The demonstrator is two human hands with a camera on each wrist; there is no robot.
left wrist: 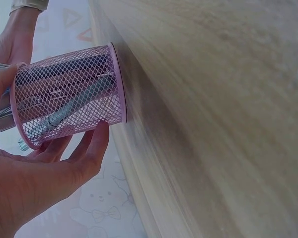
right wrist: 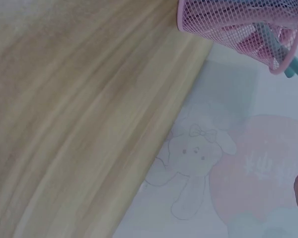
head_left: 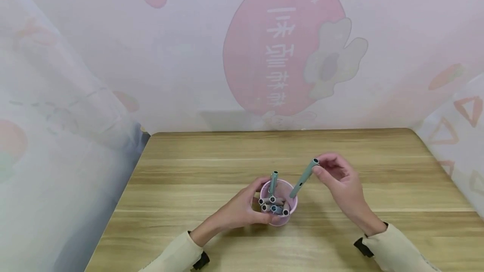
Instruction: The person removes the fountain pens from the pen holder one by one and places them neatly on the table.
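A pink mesh cup (head_left: pixel 289 217) (left wrist: pixel 69 94) (right wrist: pixel 228 22) stands on the wooden table (head_left: pixel 211 179), with several grey-blue pens (head_left: pixel 273 207) inside. My left hand (head_left: pixel 245 209) (left wrist: pixel 49 168) grips the cup from the left, fingers curled round its wall. My right hand (head_left: pixel 338 177) pinches the top end of one grey-blue pen (head_left: pixel 303 178) that leans with its lower end inside the cup's right side. Another pen (head_left: pixel 273 181) stands upright in the cup. In the right wrist view only a fingertip edge shows at the far right.
The wooden table (right wrist: pixel 64 99) (left wrist: pixel 228 124) stretches back to a pale curtain with a large pink strawberry print (head_left: pixel 280 45). Draped fabric closes in the left (head_left: pixel 56 116) and right (head_left: pixel 461 116) sides. Both arms wear cream sleeves.
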